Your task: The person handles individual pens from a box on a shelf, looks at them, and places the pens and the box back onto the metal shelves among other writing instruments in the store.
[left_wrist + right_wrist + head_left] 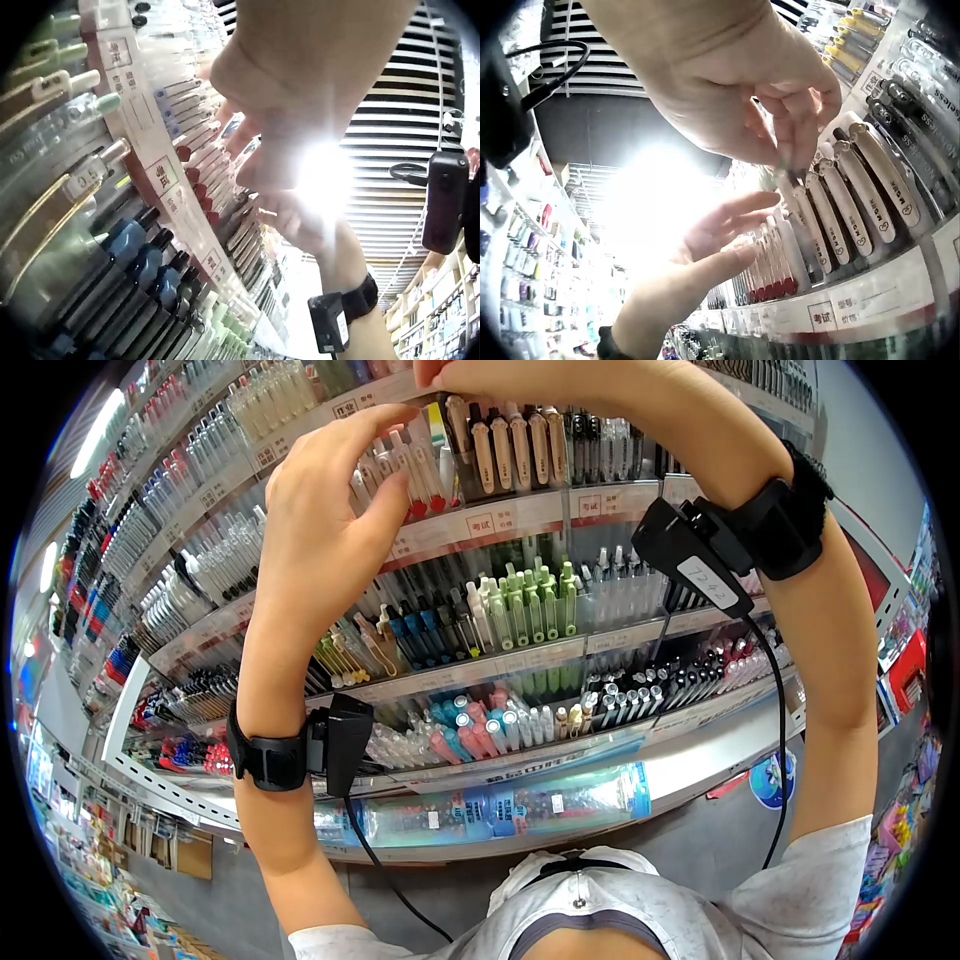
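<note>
Beige pens [853, 195] with dark clips stand in a row in a clear bin. The right hand [757, 97] reaches down from above, its thumb and fingertips pinching the top of a pen [788, 187] at the left end of that row. In the head view, the top edge cuts off most of this hand. Beside it the left hand [325, 520] reaches up with its fingers extended and thumb apart, close by the clear pens with red ends [425, 480]. Those pens [202, 176] also appear behind the left fingers in the left wrist view.
A price-label strip [490, 523] runs along the shelf front. Lower tiers hold blue pens [425, 632], green pens [535, 605] and pink and blue pens [480, 728]. Clear packages [510, 812] lie at the bottom ledge. Cables hang from both wrist cameras.
</note>
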`<move>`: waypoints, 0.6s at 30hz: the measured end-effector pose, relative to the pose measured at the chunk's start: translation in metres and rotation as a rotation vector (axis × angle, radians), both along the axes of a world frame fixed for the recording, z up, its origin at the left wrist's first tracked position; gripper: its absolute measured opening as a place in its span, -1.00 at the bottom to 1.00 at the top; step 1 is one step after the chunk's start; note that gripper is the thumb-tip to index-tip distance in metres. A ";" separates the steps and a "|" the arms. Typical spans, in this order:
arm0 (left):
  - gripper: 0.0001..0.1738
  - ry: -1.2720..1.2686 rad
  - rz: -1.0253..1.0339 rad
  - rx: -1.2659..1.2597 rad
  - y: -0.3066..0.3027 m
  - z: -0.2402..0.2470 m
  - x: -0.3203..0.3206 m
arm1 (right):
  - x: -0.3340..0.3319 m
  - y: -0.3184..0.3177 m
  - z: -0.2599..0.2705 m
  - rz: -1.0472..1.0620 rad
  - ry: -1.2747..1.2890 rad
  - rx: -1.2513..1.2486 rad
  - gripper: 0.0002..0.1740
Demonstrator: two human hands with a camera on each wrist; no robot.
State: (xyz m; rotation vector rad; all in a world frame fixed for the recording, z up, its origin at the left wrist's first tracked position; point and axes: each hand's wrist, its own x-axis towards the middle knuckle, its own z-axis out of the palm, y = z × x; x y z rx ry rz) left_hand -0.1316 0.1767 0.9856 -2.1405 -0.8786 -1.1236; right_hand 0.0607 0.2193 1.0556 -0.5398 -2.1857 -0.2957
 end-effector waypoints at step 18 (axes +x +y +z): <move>-0.84 -0.111 -0.073 0.063 0.007 0.003 0.016 | 0.013 -0.022 0.010 0.029 -0.045 -0.155 -0.81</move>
